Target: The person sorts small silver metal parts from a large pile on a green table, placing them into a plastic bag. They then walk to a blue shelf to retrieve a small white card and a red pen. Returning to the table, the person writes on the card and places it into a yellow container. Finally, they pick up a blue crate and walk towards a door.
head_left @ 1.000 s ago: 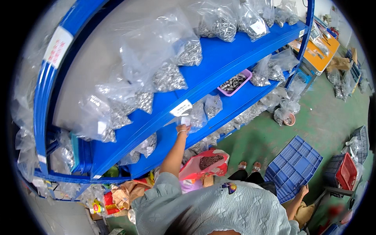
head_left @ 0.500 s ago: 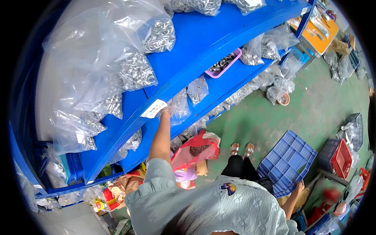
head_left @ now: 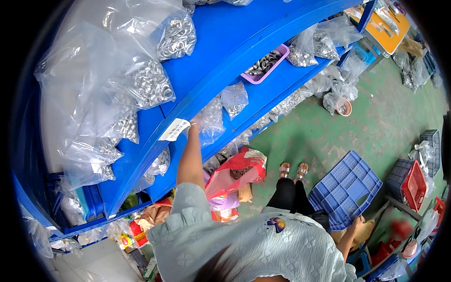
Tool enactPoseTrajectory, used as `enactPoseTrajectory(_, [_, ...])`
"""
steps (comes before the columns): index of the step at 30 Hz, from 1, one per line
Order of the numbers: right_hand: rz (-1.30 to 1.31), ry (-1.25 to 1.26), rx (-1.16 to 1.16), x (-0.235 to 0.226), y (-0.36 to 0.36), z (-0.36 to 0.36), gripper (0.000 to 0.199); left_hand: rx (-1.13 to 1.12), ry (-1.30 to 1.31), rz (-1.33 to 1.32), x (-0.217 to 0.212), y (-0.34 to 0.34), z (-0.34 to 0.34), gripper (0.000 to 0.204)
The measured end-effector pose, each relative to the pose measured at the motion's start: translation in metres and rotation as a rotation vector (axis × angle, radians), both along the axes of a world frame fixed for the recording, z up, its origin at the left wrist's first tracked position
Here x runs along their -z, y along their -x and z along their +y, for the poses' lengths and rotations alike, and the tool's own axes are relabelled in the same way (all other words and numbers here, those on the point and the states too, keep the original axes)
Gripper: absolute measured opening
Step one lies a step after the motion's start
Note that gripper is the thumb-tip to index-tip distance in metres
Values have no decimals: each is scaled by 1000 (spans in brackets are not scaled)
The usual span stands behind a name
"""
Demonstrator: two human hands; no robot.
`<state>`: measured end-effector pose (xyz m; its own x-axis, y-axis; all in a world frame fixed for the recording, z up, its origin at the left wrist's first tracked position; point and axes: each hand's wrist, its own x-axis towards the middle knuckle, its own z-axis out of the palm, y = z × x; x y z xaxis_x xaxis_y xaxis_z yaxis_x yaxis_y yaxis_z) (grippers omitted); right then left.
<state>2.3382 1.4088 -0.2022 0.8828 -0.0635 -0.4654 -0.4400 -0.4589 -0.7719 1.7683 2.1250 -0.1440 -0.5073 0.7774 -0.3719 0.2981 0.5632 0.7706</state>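
My left hand [head_left: 193, 127] reaches in under the edge of the upper blue shelf, beside a white label [head_left: 174, 129]. It is nearest to a clear plastic bag of small metal parts [head_left: 210, 121] on the lower shelf. The shelf edge and the bag hide most of its fingers, so I cannot tell whether they grip the bag. At the lower right, my right hand [head_left: 358, 222] is closed on the rim of a blue plastic crate [head_left: 346, 188]. The crate is tilted beside my legs, and no parts show on its visible face.
Bags of metal rings [head_left: 149, 84] crowd the upper shelf [head_left: 225, 33]. A pink tray of metal parts [head_left: 266, 64] stands on the lower shelf. A red-and-clear sack [head_left: 237, 171] sits on the green floor near my feet. Stacked crates with a red basket [head_left: 413, 185] stand at the right.
My left hand has gone slightly further in under the shelf edge, toward the clear bag. The view has shifted a little. My right hand keeps its hold on the crate.
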Motion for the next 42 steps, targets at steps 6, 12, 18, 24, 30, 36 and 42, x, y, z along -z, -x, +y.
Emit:
enactPoseTrajectory(6, [117, 340, 52, 4, -12, 7, 55, -76, -943, 1117, -50, -54, -108, 47])
enactPoseTrajectory(12, [95, 189, 3, -13, -6, 40, 47, -69, -114, 9, -22, -27, -131, 33])
enactPoseTrajectory(18, [41, 124, 25, 16, -23, 20, 41, -25, -446, -318, -47, 6, -56, 30])
enactPoseTrajectory(24, [-26, -64, 86, 53, -24, -11, 39, -113, -432, -481, -72, 46, -5, 35])
enactPoseTrajectory(30, [-195, 393, 77, 1, -19, 1, 36, 38, -450, -370, -38, 65, -3, 44])
enactPoseTrajectory(36, [-199, 367, 267, -46, -20, 48, 32, -536, -557, -307, 41, -45, -135, 31])
enactPoseTrajectory(42, [-268, 478, 484, -87, -61, 96, 33, 531, 766, -1134, 128, -234, -239, 27])
